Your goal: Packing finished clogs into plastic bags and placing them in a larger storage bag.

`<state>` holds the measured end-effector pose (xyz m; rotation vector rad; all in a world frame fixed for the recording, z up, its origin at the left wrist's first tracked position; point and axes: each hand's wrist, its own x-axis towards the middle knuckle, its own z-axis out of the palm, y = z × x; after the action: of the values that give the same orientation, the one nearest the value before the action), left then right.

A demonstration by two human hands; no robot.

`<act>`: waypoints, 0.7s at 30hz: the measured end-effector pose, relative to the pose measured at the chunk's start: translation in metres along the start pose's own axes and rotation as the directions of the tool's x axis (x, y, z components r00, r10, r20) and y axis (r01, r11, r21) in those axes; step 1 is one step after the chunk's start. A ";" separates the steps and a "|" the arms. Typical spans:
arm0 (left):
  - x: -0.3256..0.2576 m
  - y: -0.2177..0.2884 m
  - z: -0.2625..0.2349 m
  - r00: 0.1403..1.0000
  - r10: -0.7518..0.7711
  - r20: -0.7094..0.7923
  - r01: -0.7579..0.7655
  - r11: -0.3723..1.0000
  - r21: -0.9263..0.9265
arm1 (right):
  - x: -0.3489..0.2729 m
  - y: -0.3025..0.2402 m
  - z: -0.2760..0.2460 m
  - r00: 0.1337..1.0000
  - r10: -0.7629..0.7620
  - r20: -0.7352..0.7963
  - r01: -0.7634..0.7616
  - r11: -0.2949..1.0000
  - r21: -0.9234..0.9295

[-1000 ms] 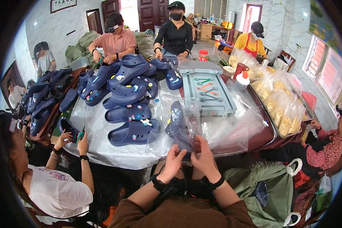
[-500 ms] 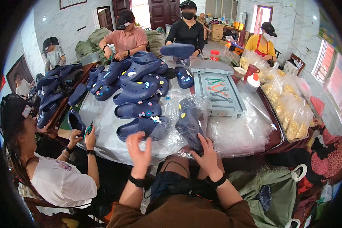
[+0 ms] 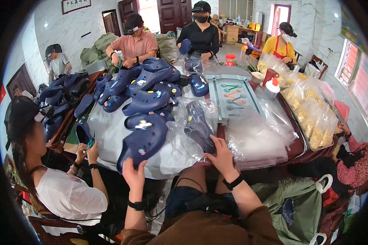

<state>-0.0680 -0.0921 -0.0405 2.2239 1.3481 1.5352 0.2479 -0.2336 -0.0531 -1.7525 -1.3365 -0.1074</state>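
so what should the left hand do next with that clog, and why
Probably lift the dark blue foam clog toward the clear plastic bag. The left hand grips its heel, while the right hand holds that bag, which already has one clog inside.

A grey sealing machine [image 3: 233, 92] with coloured handle shapes on its top sits on the table [image 3: 110, 134] toward the far middle. Beside it stand a red cup [image 3: 269, 76] and a white squeeze bottle with a red cap [image 3: 273, 86]. Along the right side lie clear bags of yellowish food [image 3: 315, 114], stacked against each other. A heap of empty clear plastic bags [image 3: 253, 141] rests near the table's front right. Dark blue clogs [image 3: 69, 87] are piled on a side bench at the left. Four people work around the far and left edges; a green sack [image 3: 298, 200] sits on the floor at lower right.
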 end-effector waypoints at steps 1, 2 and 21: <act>0.004 0.002 -0.008 0.994 -0.110 0.003 0.110 0.984 -0.137 | 0.003 0.000 0.000 1.000 0.001 0.001 -0.001 1.000 0.003; 0.006 0.008 -0.013 0.983 -0.183 0.034 0.184 0.929 -0.320 | 0.005 0.001 -0.001 0.998 -0.042 0.047 0.039 0.997 0.070; -0.043 0.143 0.059 0.625 0.036 0.779 0.776 0.073 -0.626 | -0.031 0.021 -0.006 0.941 0.291 -0.172 -0.181 0.865 0.468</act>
<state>0.0606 -0.1868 -0.0208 1.0446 0.3560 0.7554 0.2545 -0.2606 -0.0792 -1.4401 -0.8743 0.1201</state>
